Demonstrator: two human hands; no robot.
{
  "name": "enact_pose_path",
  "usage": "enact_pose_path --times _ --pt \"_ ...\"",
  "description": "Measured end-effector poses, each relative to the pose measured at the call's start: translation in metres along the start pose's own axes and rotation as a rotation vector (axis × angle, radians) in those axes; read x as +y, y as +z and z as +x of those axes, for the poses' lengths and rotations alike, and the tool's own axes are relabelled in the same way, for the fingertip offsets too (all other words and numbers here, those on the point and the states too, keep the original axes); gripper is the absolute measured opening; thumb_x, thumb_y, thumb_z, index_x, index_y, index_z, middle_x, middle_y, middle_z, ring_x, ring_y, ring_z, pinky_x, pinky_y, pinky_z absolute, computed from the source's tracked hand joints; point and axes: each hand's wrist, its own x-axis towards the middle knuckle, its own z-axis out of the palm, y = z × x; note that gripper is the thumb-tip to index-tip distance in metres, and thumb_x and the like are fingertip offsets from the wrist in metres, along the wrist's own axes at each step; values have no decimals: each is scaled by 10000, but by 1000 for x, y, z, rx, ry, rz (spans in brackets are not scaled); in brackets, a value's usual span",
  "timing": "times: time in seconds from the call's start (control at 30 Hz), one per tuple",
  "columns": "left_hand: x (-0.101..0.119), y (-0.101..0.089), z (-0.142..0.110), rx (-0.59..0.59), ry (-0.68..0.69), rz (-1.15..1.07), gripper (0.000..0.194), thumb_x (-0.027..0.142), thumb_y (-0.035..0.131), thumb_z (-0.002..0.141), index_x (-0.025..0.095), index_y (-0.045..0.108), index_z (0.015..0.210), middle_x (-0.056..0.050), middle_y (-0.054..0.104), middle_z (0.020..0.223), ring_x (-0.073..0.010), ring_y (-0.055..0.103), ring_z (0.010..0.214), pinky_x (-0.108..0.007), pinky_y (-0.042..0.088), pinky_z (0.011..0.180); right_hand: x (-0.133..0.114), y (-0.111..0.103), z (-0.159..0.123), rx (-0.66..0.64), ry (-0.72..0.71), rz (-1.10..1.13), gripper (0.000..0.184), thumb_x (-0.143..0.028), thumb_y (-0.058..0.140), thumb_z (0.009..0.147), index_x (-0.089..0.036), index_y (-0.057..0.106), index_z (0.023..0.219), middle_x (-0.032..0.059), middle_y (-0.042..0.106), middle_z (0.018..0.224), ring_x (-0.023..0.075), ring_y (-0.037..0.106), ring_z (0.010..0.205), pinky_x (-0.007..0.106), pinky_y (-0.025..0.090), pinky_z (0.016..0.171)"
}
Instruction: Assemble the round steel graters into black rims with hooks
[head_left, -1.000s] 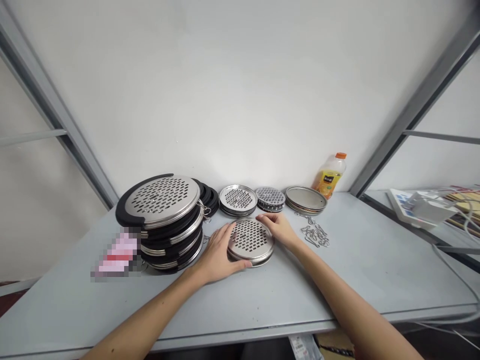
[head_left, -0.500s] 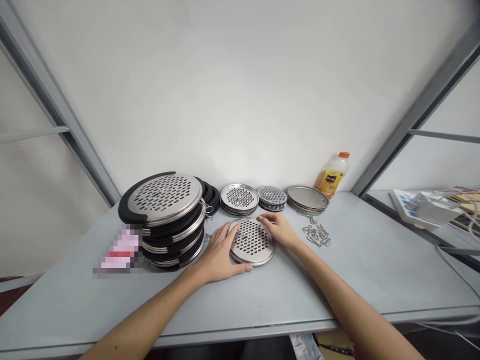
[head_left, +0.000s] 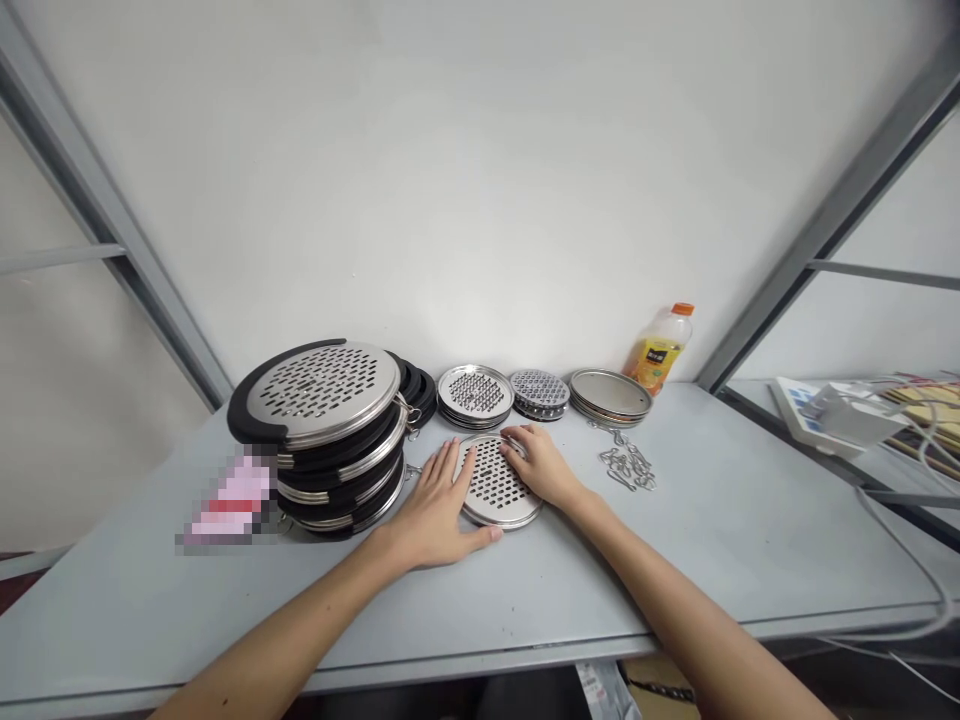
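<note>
A round steel grater plate (head_left: 499,485) with slotted holes lies flat on the grey table in front of me. My left hand (head_left: 439,510) rests at its left rim, fingers stretched out and thumb spread along the near edge. From the right, my right hand (head_left: 540,465) curls its fingers over the far right rim and onto the plate's top. Just left of my hands rises a tall stack of round graters (head_left: 330,390) with black edging and metal rings. Behind the plate sit low stacks of coarse grater discs (head_left: 474,392) and finer grater discs (head_left: 540,387).
Plain round metal trays (head_left: 611,392) are stacked at the back right, before an orange-capped juice bottle (head_left: 661,350). Small metal clips (head_left: 628,465) lie in a pile. Black rings (head_left: 424,398) stand behind the tall stack. A power strip (head_left: 814,420) and cables are at the right.
My right fingers have slid from the plate's far edge further over its top. The left hand has barely moved. The view has shifted slightly.
</note>
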Motion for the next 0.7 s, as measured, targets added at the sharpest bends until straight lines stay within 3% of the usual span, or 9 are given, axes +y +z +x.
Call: enact_pose_path --times 0.2,0.3,0.4,0.5,0.6,0.7 --pt "0 2 -1 3 -27 -8 1026 651 615 736 152 137 1495 -198 71 1559 -368 6 1430 -566 150 1131 -4 -2 -1 -6 20 49 303 -299 505 891 -141 630 1116 117 605 948 235 571 950 354 433 897" --pt "0 2 -1 95 20 -8 979 606 653 740 195 173 1489 -169 76 1565 -367 31 1432 -569 180 1128 -4 -3 0 -4 42 81 298 -319 511 880 -149 646 1084 110 621 920 230 591 901 356 450 861" --pt "1 -2 1 224 160 6 819 488 688 776 250 288 1450 -120 281 1519 -314 210 1412 -505 257 1129 -2 -8 3 -6 75 132 309 -354 520 862 -147 672 1034 106 660 914 237 608 878 355 455 827" --pt "1 -10 4 316 273 -13 561 418 633 850 264 441 1355 -79 540 1328 -260 412 1306 -465 328 1103 0 -16 6 -80 117 260 358 -422 478 875 -149 698 949 78 703 869 232 631 820 340 467 773" --pt "2 -15 4 367 273 -63 411 411 581 890 254 537 1267 -74 604 1242 -253 488 1233 -461 385 1059 2 -25 8 -146 206 417 504 -533 403 889 -142 719 852 74 727 827 233 652 781 335 483 740" --pt "4 -17 2 395 197 -172 349 397 528 922 240 569 1231 -86 621 1211 -250 543 1166 -442 444 999 2 -33 8 -74 294 512 661 -619 287 901 -147 737 795 107 736 862 255 662 856 369 481 838"
